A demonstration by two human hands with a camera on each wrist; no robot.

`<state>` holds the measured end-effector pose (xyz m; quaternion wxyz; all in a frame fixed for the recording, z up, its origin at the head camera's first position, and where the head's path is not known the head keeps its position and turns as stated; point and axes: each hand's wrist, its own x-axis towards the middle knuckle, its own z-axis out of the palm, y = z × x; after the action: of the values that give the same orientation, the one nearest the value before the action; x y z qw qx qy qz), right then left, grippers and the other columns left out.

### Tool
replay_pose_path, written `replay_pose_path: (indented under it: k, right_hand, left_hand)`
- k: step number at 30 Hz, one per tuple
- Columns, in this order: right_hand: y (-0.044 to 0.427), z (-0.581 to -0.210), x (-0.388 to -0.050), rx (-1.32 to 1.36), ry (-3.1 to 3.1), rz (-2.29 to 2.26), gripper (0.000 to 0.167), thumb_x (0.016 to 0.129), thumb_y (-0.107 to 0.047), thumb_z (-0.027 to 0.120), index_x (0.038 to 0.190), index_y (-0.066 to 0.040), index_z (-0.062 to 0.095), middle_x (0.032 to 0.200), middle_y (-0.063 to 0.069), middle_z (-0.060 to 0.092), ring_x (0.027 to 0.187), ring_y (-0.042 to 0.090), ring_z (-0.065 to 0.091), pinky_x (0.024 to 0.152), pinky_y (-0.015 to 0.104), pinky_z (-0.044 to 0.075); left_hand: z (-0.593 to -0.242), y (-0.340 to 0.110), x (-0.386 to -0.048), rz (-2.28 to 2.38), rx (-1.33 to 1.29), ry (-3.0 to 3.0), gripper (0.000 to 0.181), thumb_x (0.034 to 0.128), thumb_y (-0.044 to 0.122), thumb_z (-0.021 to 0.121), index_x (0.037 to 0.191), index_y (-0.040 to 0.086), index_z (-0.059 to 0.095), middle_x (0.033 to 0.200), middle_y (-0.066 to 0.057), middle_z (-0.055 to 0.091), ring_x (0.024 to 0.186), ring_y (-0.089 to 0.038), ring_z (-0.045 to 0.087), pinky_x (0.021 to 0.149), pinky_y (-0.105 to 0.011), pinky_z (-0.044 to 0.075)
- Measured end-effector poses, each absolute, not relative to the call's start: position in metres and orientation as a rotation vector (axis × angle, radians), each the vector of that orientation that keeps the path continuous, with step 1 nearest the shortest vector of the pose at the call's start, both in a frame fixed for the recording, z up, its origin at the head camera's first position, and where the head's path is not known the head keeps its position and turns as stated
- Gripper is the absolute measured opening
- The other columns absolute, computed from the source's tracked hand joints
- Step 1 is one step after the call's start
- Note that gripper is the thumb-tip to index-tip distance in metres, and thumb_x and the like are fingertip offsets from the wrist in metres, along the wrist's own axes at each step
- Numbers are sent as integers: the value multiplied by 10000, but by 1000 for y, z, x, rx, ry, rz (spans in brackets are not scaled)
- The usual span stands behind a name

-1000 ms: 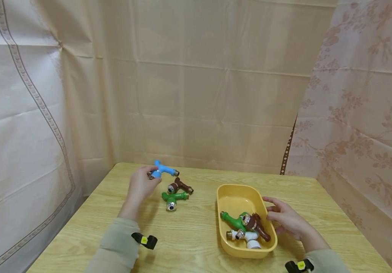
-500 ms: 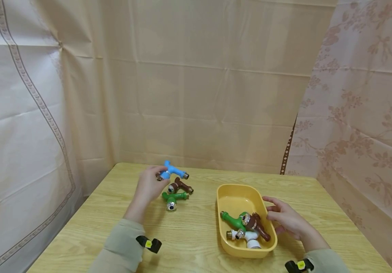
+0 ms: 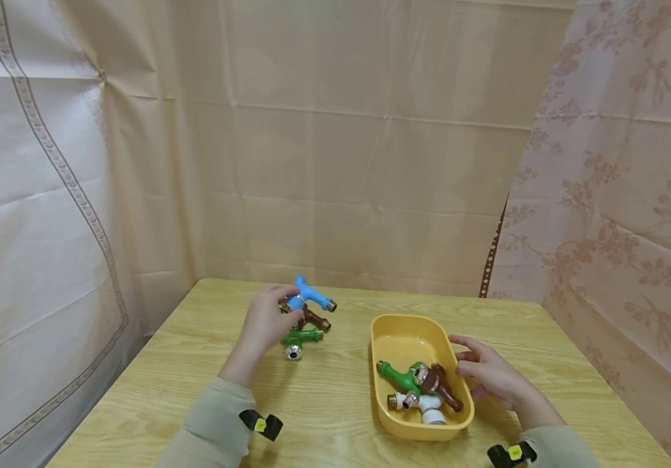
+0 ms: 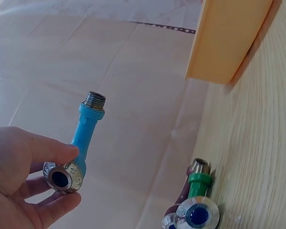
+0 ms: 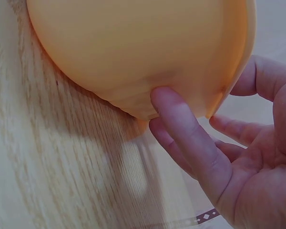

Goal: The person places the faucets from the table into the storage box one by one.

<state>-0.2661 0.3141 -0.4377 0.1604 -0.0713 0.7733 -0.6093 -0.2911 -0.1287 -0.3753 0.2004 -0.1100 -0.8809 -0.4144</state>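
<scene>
Wood table [image 3: 312, 403] before beige drapes [image 3: 347, 162], left hand [image 3: 263, 320] around blue tap [image 3: 314, 296], right hand [image 3: 497, 378] loose-fingered against yellow tub [image 3: 423, 431].

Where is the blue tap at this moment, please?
In the head view, the blue tap is left of the tray, held by the left hand, and appears just above the brown tap outside the tray.

Left fingers [image 4: 59, 208] curl in a pinch; right fingers [image 5: 193, 140] spread.
</scene>
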Motion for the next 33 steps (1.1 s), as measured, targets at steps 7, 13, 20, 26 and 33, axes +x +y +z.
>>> replay_pose_path:
  k: [7, 13, 20, 26, 33]
  right_hand:
    - [314, -438, -266, -199, 2215, -1740, 773, 953, -17, 584, 1601, -9, 163, 1438, 390, 381, 1125, 369, 626, 674, 559, 596]
    - [314, -437, -266, -202, 2212, -1740, 776, 949, -18, 586, 1601, -11, 164, 1442, 391, 379, 1131, 371, 622, 675, 560, 596]
    - [313, -437, -266, -210, 2215, -1740, 777, 946, -18, 585, 1601, -11, 166, 1449, 405, 367, 1139, 381, 619, 675, 568, 594]
    - [313, -437, -265, -206, 2223, -1735, 775, 946, -22, 588, 1600, -11, 174, 1450, 406, 369, 1132, 377, 625, 668, 561, 596]
    - [313, -436, -265, -205, 2229, -1731, 774, 946, -24, 589, 1600, -12, 174, 1447, 398, 380, 1131, 374, 627, 663, 552, 598]
  left_hand:
    - [-378, -117, -288, -1148, -390, -2448, 405, 827, 74, 836, 1216, 38, 728, 1234, -88, 637, 1014, -261, 653, 809, -373, 582]
    - [-380, -107, -284, -1095, -456, -2454, 360, 835, 82, 839, 1180, 49, 742, 1184, -73, 650, 945, -211, 661, 744, -319, 579]
    - [-384, -96, -281, -1081, -535, -2444, 342, 841, 105, 846, 1166, 57, 747, 1181, -87, 650, 882, -172, 647, 710, -296, 569]
    - [-388, -85, -277, -1041, -588, -2481, 330, 846, 99, 832, 1164, 74, 748, 1167, -57, 654, 885, -157, 634, 727, -313, 556]
    - [-389, -73, -270, -985, -646, -2522, 335, 863, 111, 818, 1190, 105, 746, 1178, -26, 649, 902, -162, 645, 755, -333, 550]
